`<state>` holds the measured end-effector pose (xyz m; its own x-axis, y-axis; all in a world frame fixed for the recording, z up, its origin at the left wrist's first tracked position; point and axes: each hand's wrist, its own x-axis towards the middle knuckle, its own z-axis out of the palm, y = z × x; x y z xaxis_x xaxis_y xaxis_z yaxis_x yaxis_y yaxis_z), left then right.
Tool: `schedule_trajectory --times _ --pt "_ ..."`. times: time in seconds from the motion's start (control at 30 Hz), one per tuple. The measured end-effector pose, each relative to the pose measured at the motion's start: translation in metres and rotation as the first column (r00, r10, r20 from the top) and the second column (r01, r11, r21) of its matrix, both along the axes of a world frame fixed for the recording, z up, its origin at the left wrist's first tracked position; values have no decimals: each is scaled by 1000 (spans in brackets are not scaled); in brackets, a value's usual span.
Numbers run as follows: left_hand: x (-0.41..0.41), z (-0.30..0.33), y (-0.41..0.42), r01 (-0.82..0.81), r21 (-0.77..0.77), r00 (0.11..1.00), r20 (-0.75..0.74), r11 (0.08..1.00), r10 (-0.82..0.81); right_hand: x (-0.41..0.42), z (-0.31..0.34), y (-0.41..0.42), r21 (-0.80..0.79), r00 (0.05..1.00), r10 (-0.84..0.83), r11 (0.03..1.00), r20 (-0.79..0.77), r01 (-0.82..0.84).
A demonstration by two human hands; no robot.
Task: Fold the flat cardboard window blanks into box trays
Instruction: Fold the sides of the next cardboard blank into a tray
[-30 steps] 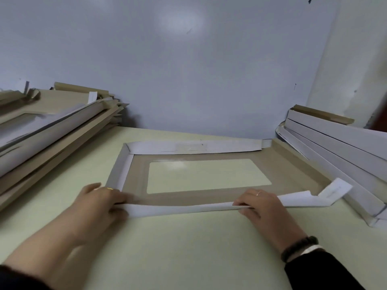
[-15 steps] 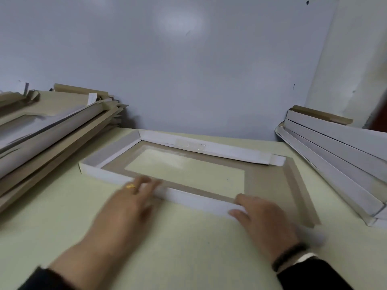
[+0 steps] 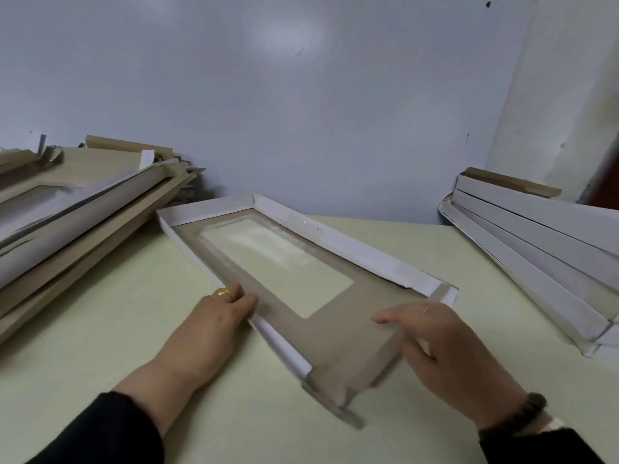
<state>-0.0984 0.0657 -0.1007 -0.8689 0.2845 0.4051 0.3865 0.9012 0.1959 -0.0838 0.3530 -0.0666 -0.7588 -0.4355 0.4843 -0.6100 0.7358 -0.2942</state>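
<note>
A cardboard window blank (image 3: 338,333), brown inside and white outside, lies slantwise on the table with its clear window (image 3: 278,266) toward the far left. Its two long walls and the far short wall stand up. My left hand (image 3: 214,326) rests with its fingers against the left long wall, near that wall's middle. At the near short end, my right hand (image 3: 449,349) grips the blurred end flap, thumb on the brown face and fingers beneath it.
A slanting pile of flat blanks (image 3: 83,209) fills the left side. Folded white trays (image 3: 542,236) are stacked at the right. The pale green table (image 3: 100,329) runs back to a grey wall (image 3: 301,112).
The blank has swung round so its unfolded short end faces me. My left hand slid along the long wall, and my right hand moved onto the end flap.
</note>
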Motion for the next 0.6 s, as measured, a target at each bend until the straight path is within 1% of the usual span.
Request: schedule_trajectory --times 0.07,0.1,0.13,0.2,0.27,0.3,0.37,0.43,0.47,0.5,0.53,0.6 --pt "-1 2 -10 -33 18 999 31 999 32 -8 -7 16 30 985 31 999 170 -36" --pt "-3 1 -14 -60 39 997 53 997 58 -11 -13 22 95 973 30 994 229 -53" --pt "-5 -1 -19 -92 64 994 70 994 88 -13 -18 25 191 975 6 980 224 -51" --pt "-9 -6 -23 -162 124 984 97 979 150 -14 -22 22 321 983 -53 947 173 -5" --pt "-7 -3 -22 -236 146 970 101 961 223 -9 -20 8 315 991 -54 949 124 13" --pt "-5 3 -20 -270 156 962 91 950 258 -5 -21 0 315 998 -35 949 57 16" --pt "4 16 -13 -282 196 958 -1 939 288 2 -27 -19 366 997 -38 929 -65 59" --pt "20 28 2 -186 213 966 -139 959 218 6 -29 -38 410 991 -39 908 -130 89" --pt "29 32 13 -118 195 977 -153 974 149 7 -30 -46 436 989 -40 895 -140 98" --pt "38 33 26 -52 158 989 -125 986 72 8 -30 -53 453 989 -44 885 -144 106" --pt "44 31 39 0 90 997 -78 996 7 9 -29 -58 472 989 -46 875 -137 106" --pt "50 20 57 57 -133 998 14 989 -56 8 -31 -63 476 993 -14 877 -121 70"
